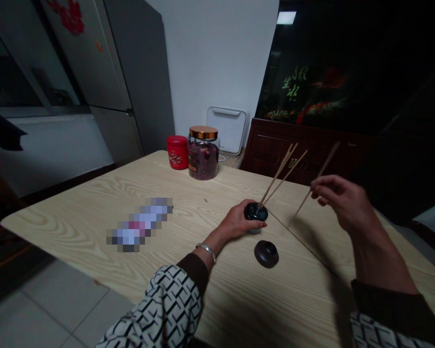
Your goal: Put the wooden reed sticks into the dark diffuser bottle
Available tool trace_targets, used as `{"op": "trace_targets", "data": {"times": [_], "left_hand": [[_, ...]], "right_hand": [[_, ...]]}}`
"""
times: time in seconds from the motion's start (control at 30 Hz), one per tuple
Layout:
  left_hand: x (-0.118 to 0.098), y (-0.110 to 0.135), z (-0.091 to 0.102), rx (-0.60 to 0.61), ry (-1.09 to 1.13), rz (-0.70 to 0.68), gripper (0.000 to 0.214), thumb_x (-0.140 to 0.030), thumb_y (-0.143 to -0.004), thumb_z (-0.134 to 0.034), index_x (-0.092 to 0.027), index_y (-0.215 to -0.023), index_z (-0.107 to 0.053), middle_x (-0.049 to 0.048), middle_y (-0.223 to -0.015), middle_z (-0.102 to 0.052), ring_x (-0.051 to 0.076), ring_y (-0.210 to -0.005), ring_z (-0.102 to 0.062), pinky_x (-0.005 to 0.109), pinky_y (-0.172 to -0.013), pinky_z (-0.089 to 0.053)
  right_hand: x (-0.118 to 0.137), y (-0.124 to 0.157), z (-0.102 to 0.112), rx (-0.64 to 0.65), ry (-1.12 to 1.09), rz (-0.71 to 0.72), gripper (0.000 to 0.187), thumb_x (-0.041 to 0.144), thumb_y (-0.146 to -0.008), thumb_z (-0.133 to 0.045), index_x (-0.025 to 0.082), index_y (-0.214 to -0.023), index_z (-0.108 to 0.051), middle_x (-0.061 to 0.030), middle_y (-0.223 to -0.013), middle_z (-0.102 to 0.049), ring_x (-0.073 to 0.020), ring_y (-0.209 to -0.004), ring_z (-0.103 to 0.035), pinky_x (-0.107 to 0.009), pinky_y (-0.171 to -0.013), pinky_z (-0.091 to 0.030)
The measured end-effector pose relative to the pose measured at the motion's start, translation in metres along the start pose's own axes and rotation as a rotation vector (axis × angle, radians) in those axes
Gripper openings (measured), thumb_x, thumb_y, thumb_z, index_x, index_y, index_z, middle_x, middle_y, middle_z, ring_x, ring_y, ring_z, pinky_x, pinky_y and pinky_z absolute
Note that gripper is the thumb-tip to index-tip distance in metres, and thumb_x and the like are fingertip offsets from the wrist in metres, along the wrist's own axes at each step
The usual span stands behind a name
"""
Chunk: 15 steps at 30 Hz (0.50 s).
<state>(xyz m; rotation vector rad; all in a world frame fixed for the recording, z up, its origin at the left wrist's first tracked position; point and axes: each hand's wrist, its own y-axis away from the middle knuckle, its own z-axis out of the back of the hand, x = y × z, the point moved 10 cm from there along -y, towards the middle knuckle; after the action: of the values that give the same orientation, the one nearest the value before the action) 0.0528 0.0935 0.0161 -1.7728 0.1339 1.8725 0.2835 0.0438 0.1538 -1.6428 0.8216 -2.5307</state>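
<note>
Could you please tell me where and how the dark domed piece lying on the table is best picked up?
Pinch the dark domed piece across its widest rim, fingertips on opposite sides, coming straight down from above. It sits flat on the table with a low dome, so a top grip would likely slip. The left hand holding the small dark pot with sticks lies behind it.

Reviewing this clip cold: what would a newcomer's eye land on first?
The eye goes to mid-table, where the left hand grips a small dark pot with two thin sticks slanting out of it. Just to the right, the right hand pinches a third stick. A dark round lid lies nearer the person, and a glass jar and a red tin stand at the table's far edge.
</note>
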Motion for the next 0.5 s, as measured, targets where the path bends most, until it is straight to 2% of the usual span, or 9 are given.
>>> {"op": "trace_targets", "data": {"times": [0.07,0.17,0.3,0.5], "left_hand": [[0.000,0.000,0.000,0.004,-0.011,-0.002,0.073,-0.039,-0.061,-0.088,-0.017,-0.125,-0.059,0.0096,-0.111,-0.067,0.022,-0.101,-0.063,0.038,-0.093,-0.052],[-0.001,-0.001,0.001,0.005,-0.043,-0.009,0.074,-0.040,-0.061,-0.088,-0.017,-0.125,-0.059,0.0089,-0.109,-0.067,0.022,-0.100,-0.063,0.039,-0.094,-0.051],[-0.002,-0.001,0.002,0.000,-0.059,-0.008,0.075,-0.041,-0.061,-0.088,-0.017,-0.126,-0.058,0.0090,-0.109,-0.067,0.022,-0.099,-0.063,0.039,-0.093,-0.051],[0.001,-0.001,0.001,-0.007,-0.025,0.011,0.075,-0.039,-0.060,-0.088,-0.017,-0.126,-0.058,0.0082,-0.106,-0.067,0.022,-0.098,-0.063,0.038,-0.091,-0.052]], "right_hand": [[0.025,0.007,0.011,-0.190,-0.286,0.032,0.015,0.028,-0.069,-0.076,0.024,-0.079,-0.066,0.0004,-0.078,-0.062,-0.0127,-0.063,-0.058,-0.023,-0.050,-0.042],[0.047,0.018,0.002,-0.282,-0.426,0.102,0.015,0.025,-0.068,-0.078,0.023,-0.075,-0.065,0.0010,-0.078,-0.062,-0.0114,-0.061,-0.057,-0.022,-0.047,-0.041],[0.051,0.024,-0.019,-0.251,-0.296,0.155,0.014,0.025,-0.073,-0.076,0.021,-0.082,-0.067,-0.0001,-0.079,-0.064,-0.0110,-0.062,-0.058,-0.022,-0.049,-0.042],[0.046,0.025,-0.037,-0.178,-0.212,0.162,0.015,0.028,-0.076,-0.074,0.020,-0.084,-0.065,-0.0005,-0.082,-0.065,-0.0114,-0.064,-0.058,-0.022,-0.049,-0.042]]}}
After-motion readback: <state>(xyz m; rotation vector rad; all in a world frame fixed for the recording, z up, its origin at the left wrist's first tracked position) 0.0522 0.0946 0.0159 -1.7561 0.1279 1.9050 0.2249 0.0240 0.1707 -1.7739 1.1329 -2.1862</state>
